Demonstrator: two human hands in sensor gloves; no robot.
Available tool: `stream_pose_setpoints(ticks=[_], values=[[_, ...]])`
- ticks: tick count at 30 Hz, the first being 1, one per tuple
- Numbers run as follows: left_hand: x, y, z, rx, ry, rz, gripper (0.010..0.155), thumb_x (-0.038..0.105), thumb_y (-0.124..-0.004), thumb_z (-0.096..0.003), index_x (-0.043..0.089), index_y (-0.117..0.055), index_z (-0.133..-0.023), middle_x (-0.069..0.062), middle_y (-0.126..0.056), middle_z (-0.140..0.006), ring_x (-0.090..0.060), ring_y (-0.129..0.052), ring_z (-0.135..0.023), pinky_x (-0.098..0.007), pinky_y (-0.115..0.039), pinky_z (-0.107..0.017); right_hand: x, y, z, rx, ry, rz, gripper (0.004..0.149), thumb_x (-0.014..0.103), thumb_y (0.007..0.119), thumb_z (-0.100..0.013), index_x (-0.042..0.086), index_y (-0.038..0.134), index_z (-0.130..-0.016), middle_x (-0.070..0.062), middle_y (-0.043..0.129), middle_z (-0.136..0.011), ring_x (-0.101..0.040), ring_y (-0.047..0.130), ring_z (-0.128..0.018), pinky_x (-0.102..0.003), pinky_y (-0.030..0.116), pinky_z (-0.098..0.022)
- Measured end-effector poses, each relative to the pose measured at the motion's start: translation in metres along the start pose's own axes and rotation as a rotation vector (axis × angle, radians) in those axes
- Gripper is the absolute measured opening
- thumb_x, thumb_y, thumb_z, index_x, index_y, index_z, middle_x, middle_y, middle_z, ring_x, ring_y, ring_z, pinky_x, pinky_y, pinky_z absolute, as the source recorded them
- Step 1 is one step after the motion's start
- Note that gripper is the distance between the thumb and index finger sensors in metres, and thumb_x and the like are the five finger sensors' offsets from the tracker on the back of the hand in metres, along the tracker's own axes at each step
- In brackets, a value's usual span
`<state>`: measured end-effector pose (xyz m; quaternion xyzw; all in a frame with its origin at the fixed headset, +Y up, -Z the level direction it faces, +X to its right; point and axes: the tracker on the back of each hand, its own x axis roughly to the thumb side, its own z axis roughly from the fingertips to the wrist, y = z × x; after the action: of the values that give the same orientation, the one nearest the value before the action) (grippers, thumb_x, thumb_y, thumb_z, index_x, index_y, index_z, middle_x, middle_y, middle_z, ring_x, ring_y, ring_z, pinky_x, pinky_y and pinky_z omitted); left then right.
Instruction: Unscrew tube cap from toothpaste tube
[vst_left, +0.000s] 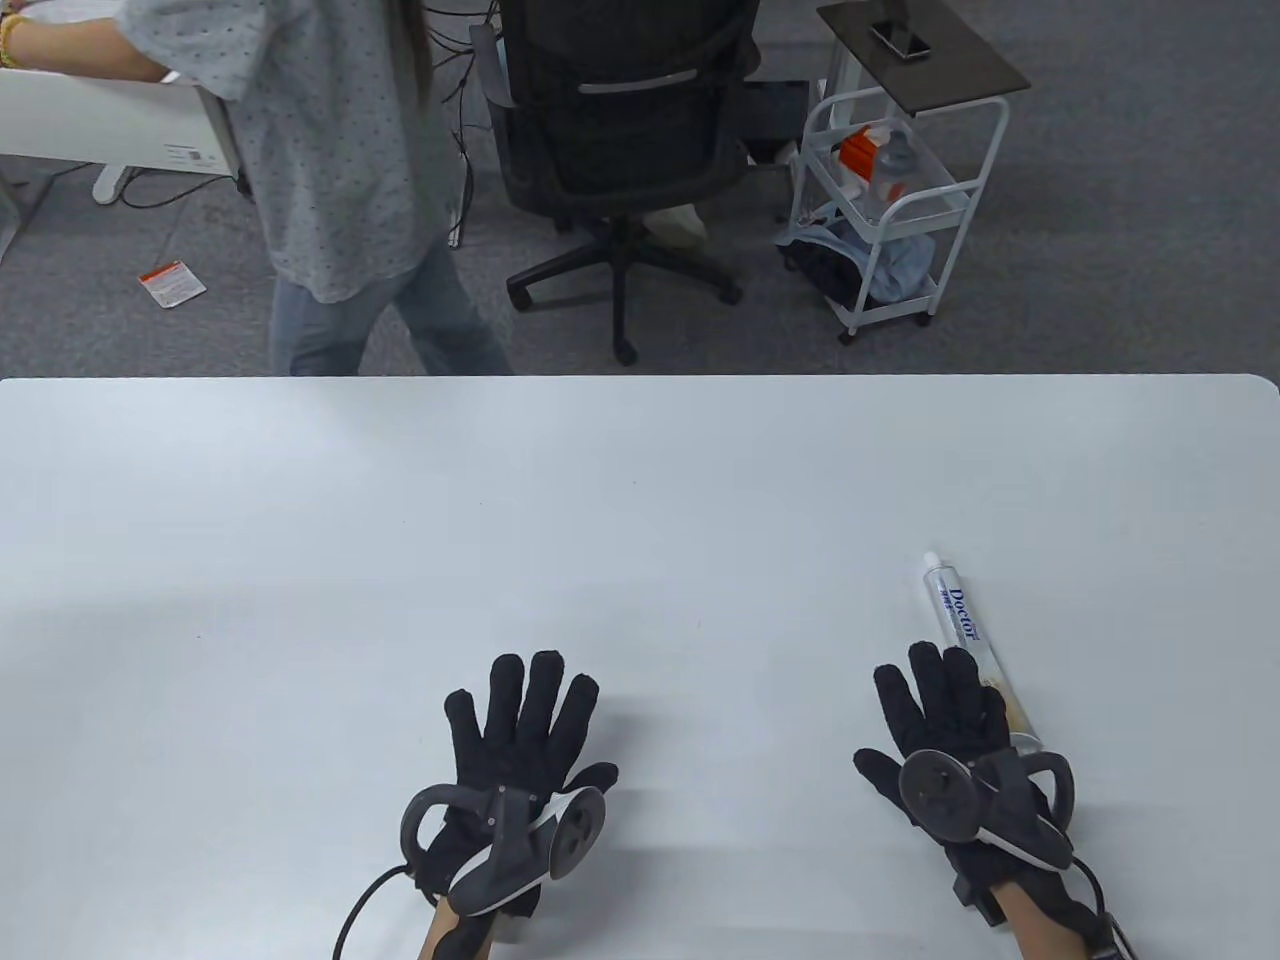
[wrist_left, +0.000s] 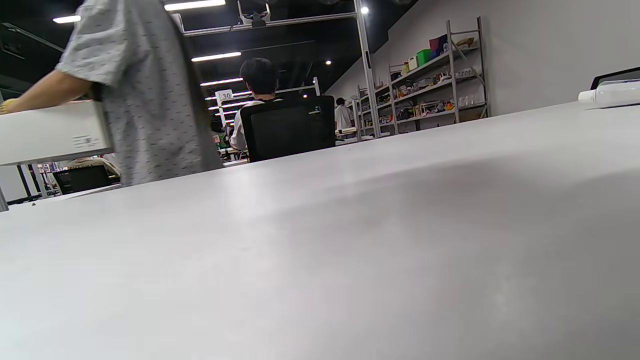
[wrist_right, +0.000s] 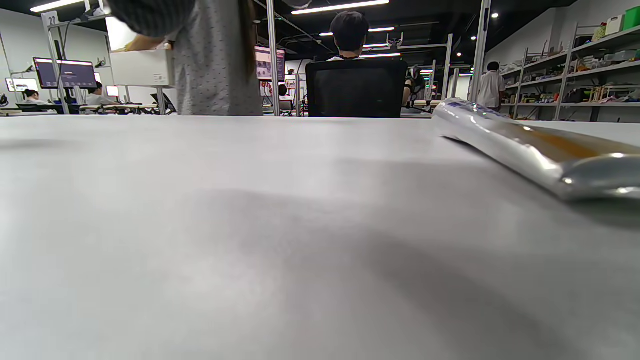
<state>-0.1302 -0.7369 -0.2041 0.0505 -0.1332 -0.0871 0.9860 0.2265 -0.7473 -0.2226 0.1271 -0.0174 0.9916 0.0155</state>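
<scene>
Both black-gloved hands lie palm down on the plain white worktop (vst_left: 640, 520) near its close edge, each with a grey tracker strapped over its back. On the left, the left hand (vst_left: 520, 740) rests flat with its fingers spread and straight, its grip open and holding nothing, well apart from everything else on the surface. To the right, the right hand (vst_left: 950, 725) is also flat with fingers extended, its grip open and empty. Just beside its outer edge lies the silver and white toothpaste tube (vst_left: 968, 640) printed "Doctor" in blue, stretched out lengthwise, pointing away from the person; whether the little finger touches it cannot be told. At the tube's far end sits the small white screw cap (vst_left: 932, 560), on the tube. In the right wrist view the tube (wrist_right: 530, 145) runs along the surface at right, its crimped tail nearest the lens. In the left wrist view the cap end (wrist_left: 607, 94) shows at the far right edge.
</scene>
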Motion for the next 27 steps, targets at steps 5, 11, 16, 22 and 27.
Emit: stream_pose_setpoints(ticks=[5, 11, 16, 22, 27], values=[[-0.0002, -0.0001, 0.0, 0.001, 0.001, 0.002, 0.078, 0.066, -0.045, -0.0547, 0.031, -0.024, -0.121, -0.011, -0.023, -0.131, -0.046, -0.031, -0.12, -0.076, -0.04, -0.079, -0.0003, 0.0002, 0.0001, -0.003, 0.003, 0.003, 0.079, 0.051, 0.058, -0.056, 0.015, 0.016, -0.113, -0.021, -0.001, -0.116, -0.05, -0.003, -0.104, -0.072, 0.022, -0.075], [0.0002, 0.0002, 0.0001, -0.001, 0.001, -0.002, 0.078, 0.066, -0.045, -0.0548, 0.031, -0.024, -0.121, -0.011, -0.023, -0.131, -0.046, -0.031, -0.12, -0.076, -0.04, -0.079, 0.0002, -0.0002, 0.0002, 0.0, 0.001, 0.007, 0.079, 0.051, 0.058, -0.056, 0.016, 0.016, -0.113, -0.021, -0.001, -0.116, -0.049, -0.003, -0.104, -0.072, 0.022, -0.075], [0.0001, 0.0, 0.0001, 0.003, 0.004, -0.002, 0.078, 0.066, -0.045, -0.0548, 0.031, -0.024, -0.121, -0.011, -0.023, -0.131, -0.046, -0.031, -0.12, -0.076, -0.04, -0.079, 0.0002, -0.0001, 0.0001, 0.0, 0.001, 0.006, 0.079, 0.052, 0.058, -0.056, 0.015, 0.016, -0.113, -0.021, -0.001, -0.116, -0.05, -0.003, -0.103, -0.072, 0.022, -0.075], [0.0004, 0.0001, 0.0, 0.002, 0.005, -0.005, 0.078, 0.066, -0.046, -0.0549, 0.031, -0.024, -0.121, -0.012, -0.023, -0.131, -0.046, -0.031, -0.12, -0.076, -0.04, -0.079, 0.0004, -0.0001, 0.0001, 0.001, 0.001, 0.008, 0.079, 0.052, 0.057, -0.056, 0.015, 0.016, -0.113, -0.021, -0.001, -0.116, -0.05, -0.003, -0.103, -0.072, 0.022, -0.075], [0.0004, 0.0001, 0.0001, 0.003, 0.009, -0.009, 0.078, 0.066, -0.046, -0.0549, 0.031, -0.024, -0.121, -0.011, -0.023, -0.131, -0.046, -0.031, -0.12, -0.075, -0.04, -0.079, 0.0006, -0.0001, 0.0002, 0.004, 0.001, 0.008, 0.079, 0.052, 0.057, -0.056, 0.015, 0.016, -0.113, -0.021, -0.001, -0.116, -0.05, -0.003, -0.103, -0.072, 0.022, -0.074]])
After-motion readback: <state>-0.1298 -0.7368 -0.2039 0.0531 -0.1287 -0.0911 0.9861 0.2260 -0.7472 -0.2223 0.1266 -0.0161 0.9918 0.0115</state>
